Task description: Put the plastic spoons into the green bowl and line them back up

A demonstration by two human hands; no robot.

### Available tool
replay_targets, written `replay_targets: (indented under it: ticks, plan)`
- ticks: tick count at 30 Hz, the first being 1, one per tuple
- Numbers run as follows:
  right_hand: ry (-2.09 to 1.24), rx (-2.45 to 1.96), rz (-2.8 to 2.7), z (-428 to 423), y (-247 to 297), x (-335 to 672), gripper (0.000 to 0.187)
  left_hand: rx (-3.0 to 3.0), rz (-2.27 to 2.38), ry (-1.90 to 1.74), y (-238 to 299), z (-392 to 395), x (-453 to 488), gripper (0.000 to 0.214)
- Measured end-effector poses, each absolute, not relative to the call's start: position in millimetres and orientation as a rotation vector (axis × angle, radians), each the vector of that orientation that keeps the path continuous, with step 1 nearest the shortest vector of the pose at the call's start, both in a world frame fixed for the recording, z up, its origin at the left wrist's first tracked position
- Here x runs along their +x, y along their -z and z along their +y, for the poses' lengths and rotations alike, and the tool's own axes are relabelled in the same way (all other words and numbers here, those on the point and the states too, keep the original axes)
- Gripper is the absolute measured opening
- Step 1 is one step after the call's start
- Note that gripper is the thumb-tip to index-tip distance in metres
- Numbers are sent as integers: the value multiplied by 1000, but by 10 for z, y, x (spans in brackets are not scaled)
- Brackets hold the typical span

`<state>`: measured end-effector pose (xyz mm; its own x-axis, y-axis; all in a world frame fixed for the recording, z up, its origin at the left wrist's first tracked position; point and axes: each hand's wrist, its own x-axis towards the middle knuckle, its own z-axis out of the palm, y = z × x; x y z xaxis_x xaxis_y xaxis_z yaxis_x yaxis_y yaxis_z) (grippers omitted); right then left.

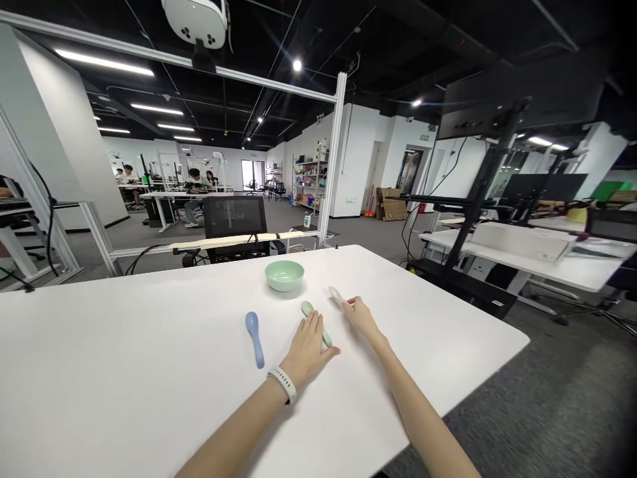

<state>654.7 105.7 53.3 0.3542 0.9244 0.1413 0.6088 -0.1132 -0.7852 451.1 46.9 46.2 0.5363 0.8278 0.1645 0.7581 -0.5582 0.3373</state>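
Note:
A pale green bowl (pixel 284 275) stands on the white table (pixel 124 372) ahead of me. A blue spoon (pixel 255 336) lies left of my hands. My left hand (pixel 308 346), with a white wristband, rests flat with fingers stretched out, touching a green spoon (pixel 314 320) that lies partly under it. My right hand (pixel 359 315) has its fingers closed on the handle of a cream spoon (pixel 336 294), whose bowl end points toward the green bowl.
The table's right edge (pixel 517 345) drops to grey carpet. A black chair (pixel 235 219) stands beyond the far edge. A monitor stand (pixel 478 192) and other desks are to the right; people sit at desks far back left.

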Motion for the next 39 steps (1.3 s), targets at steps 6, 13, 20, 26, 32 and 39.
replay_targets:
  ticks: [6, 13, 20, 26, 32, 39]
  plan:
    - [-272, -2076, -1394, 1146, -392, 6747, 9, 2581, 1441, -521, -342, 448, 4508, 73]
    - [-170, -2192, -1479, 1138, -353, 6629, 22, 2556, 1480, -567, -296, 410, 4451, 72]
    - [-143, -2202, -1509, 1101, -399, 6594, 25, 2517, 1479, -555, -312, 417, 4460, 74]
    - [-129, -2192, -1496, 1097, -405, 6599, 22, 2503, 1447, -572, -305, 416, 4451, 75]
    - [-172, -2169, -1488, 1099, -402, 6624, 23, 2503, 1462, -558, -311, 394, 4452, 75]
    - [-221, -2145, -1454, 1102, -407, 6634, 19, 2508, 1485, -557, -318, 373, 4461, 74]
